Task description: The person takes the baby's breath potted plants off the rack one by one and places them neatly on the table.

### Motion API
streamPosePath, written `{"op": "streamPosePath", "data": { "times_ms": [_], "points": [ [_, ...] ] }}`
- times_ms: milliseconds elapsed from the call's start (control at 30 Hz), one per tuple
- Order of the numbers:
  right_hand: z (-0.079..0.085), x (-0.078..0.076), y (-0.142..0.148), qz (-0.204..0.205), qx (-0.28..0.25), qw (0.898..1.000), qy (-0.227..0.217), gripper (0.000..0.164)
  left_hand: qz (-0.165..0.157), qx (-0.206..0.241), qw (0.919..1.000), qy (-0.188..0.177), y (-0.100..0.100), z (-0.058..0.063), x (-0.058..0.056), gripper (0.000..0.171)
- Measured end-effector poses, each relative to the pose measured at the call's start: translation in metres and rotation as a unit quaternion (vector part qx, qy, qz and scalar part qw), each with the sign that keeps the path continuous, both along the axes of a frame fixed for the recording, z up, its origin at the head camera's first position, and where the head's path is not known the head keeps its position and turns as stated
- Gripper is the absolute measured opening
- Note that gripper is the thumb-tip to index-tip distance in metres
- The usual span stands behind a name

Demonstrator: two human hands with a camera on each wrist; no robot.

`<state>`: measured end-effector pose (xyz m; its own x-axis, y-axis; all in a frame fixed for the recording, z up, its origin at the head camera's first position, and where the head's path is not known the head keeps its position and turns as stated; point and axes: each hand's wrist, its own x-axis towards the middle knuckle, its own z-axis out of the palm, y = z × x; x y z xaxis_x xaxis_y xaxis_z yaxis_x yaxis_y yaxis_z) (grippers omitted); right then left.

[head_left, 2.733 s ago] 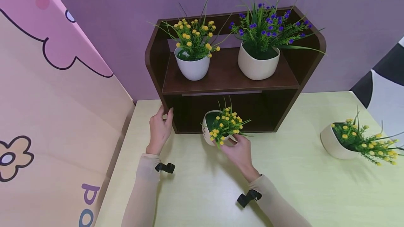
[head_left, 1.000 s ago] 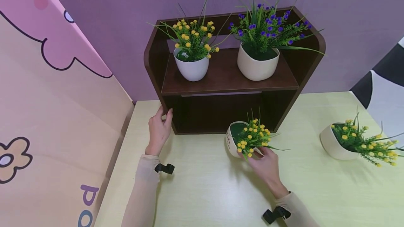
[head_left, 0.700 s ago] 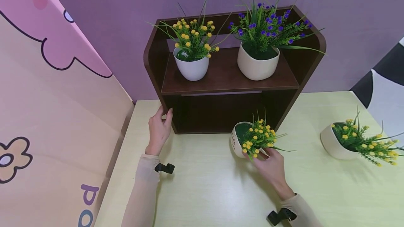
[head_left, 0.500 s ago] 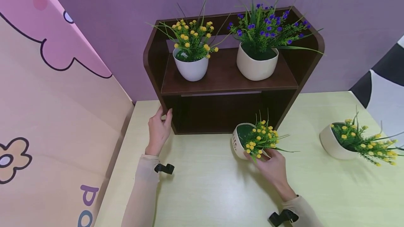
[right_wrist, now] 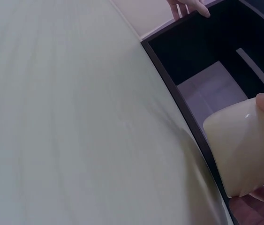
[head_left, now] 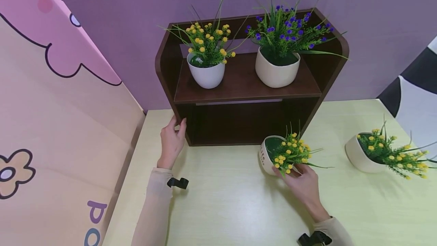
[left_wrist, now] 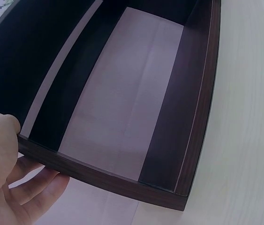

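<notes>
My right hand (head_left: 304, 186) holds a potted plant (head_left: 267, 158) with yellow flowers, its cream pot tilted and dark lettering on its side. The pot hangs in front of the lower right corner of the dark brown shelf (head_left: 247, 97). In the right wrist view the thumb lies at the rim of the pot (right_wrist: 244, 145) and fingers lie under its base. My left hand (head_left: 172, 139) grips the shelf's left side panel, thumb inside and fingers outside, as the left wrist view shows at the panel edge (left_wrist: 99, 175).
On the upper board stand a yellow-flowered plant in a white pot (head_left: 206, 76) and a purple-flowered one in a cream pot (head_left: 277, 72). Another yellow-flowered pot (head_left: 363, 158) lies tilted on the pale table (head_left: 218, 208) at right. A purple wall (head_left: 119, 18) rises behind.
My right hand has carried the yellow-flowered plant rightward and slightly nearer, from the middle of the shelf's lower opening to its right corner. The left hand has stayed on the side panel.
</notes>
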<state>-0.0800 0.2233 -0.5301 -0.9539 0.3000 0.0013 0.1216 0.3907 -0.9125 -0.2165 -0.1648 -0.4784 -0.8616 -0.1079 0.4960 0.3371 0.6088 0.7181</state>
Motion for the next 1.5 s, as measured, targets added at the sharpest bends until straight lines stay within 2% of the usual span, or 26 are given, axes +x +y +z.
{"op": "streamPosePath", "data": {
  "times_ms": [233,433,600,800,1100,1500],
  "points": [
    [0.001,0.004,0.011,-0.009,-0.023,1.0,0.005,0.071,0.001,0.004,1.0,0.003,0.0,0.0,-0.001,0.028],
    [0.001,0.008,0.021,-0.025,0.0,1.0,0.004,0.073,0.004,0.003,1.0,0.004,0.001,0.0,0.0,0.028],
    [0.0,0.009,0.029,-0.042,-0.016,0.999,0.008,0.071,0.003,0.0,1.0,0.001,0.001,0.0,0.0,0.027],
    [0.001,0.01,0.04,-0.058,-0.001,0.998,0.011,0.069,0.0,0.002,1.0,0.001,0.001,0.0,0.0,0.027],
    [0.001,0.012,0.059,-0.054,0.007,0.998,-0.004,0.074,-0.001,0.005,1.0,-0.005,0.0,0.0,0.0,0.028],
    [0.003,0.011,0.079,-0.044,0.043,0.998,-0.022,0.076,0.005,0.0,0.9999,-0.009,0.001,0.001,0.001,0.027]
  ]
}}
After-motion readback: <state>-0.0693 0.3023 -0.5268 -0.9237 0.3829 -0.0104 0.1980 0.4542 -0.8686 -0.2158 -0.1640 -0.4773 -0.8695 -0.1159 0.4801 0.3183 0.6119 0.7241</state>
